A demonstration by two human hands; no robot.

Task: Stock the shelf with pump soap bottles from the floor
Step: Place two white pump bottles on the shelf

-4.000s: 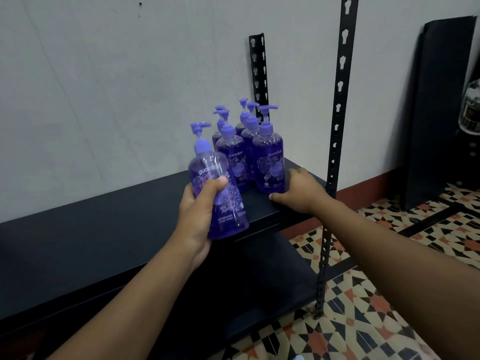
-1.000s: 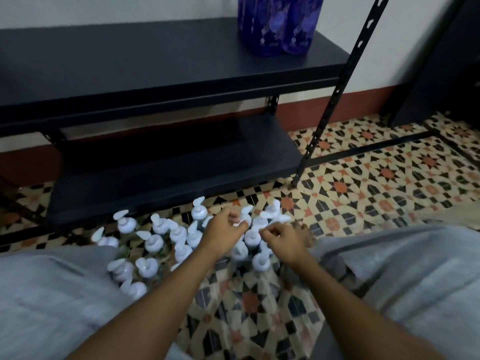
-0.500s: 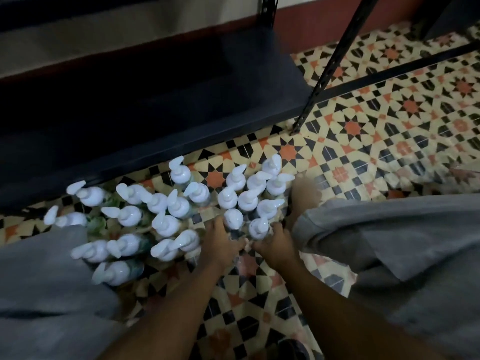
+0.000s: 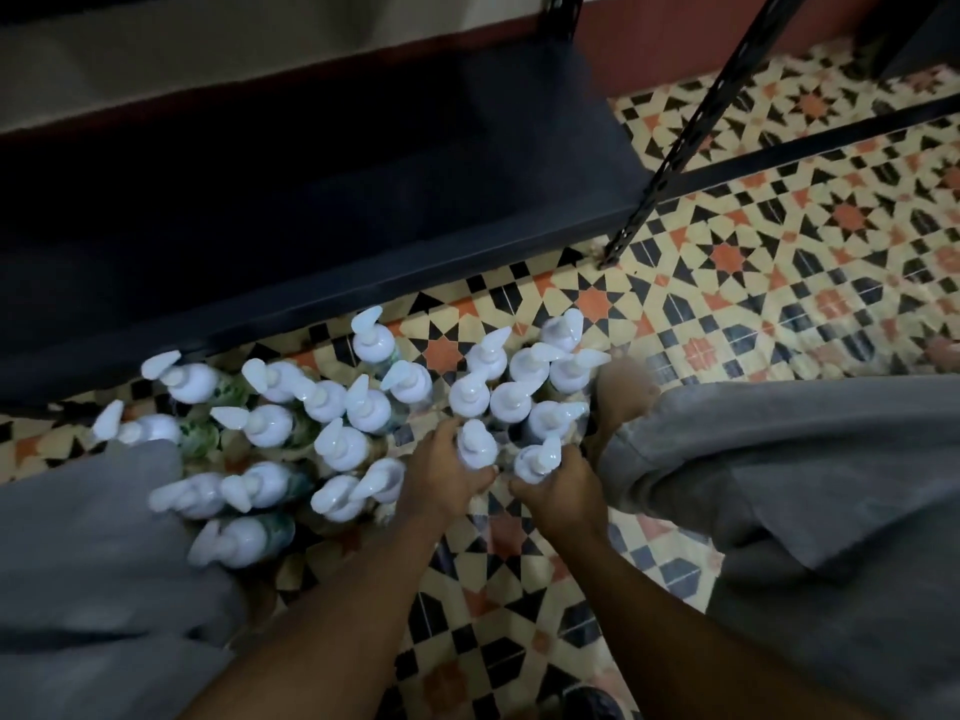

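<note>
Several pump soap bottles with white pump tops [image 4: 337,407] stand clustered on the patterned floor, seen from above. My left hand [image 4: 441,475] is wrapped around one white-topped bottle [image 4: 475,446] at the near edge of the right-hand group. My right hand [image 4: 561,491] grips the bottle [image 4: 537,459] right beside it. Both bottles still stand among the others. The dark lower shelf [image 4: 311,200] lies just beyond the bottles.
A black perforated shelf upright [image 4: 675,142] meets the floor at the right of the shelf. My grey-trousered knees [image 4: 93,563] [image 4: 805,485] flank the bottles. The tiled floor [image 4: 779,252] spreads to the right.
Four seconds ago I held a purple bottle at the upper shelf. My view has since dropped to the floor, and both hands have closed on two white-topped bottles.
</note>
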